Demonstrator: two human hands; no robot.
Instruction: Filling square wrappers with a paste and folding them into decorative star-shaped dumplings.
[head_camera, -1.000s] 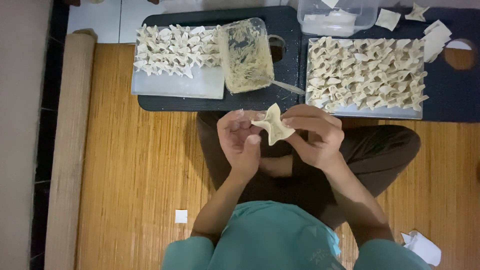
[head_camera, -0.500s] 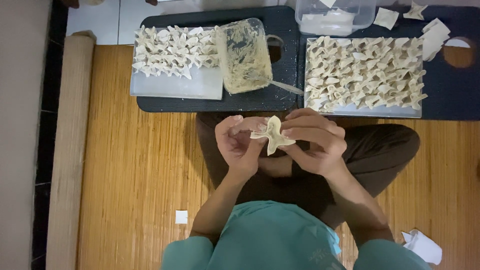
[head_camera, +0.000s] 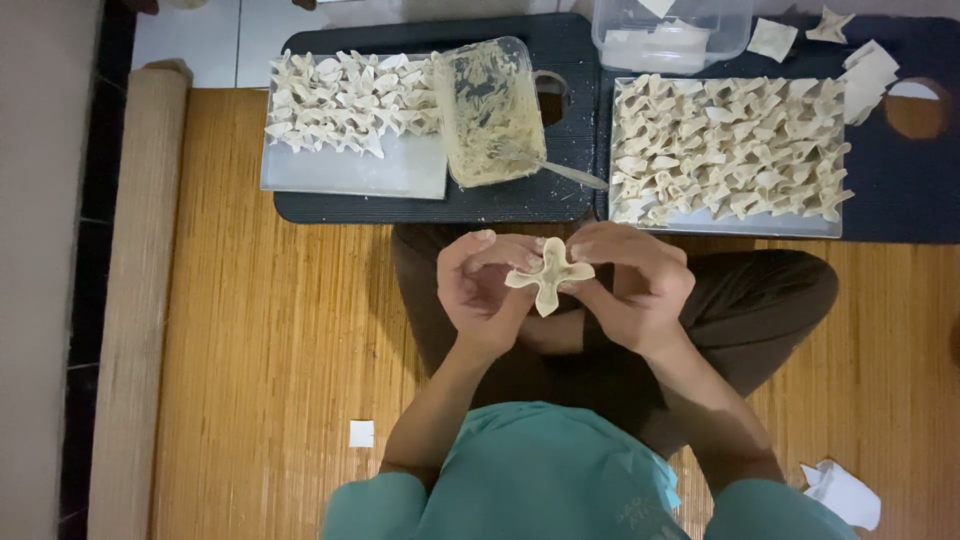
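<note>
Item: folded dumpling (head_camera: 549, 277), pale, soft dough, star-shaped. You are pinching it between your curled left hand (head_camera: 483, 287) and right hand (head_camera: 630, 283), fingers closing on its corners, above your lap.

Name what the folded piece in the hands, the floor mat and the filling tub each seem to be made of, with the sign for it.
Folded piece: thin pale dough, matte, holding pinched creases. Floor mat: probably woven bamboo or reed, golden with fine parallel slats. Filling tub: clear plastic, glossy, its smeared contents visible through the walls.
</note>
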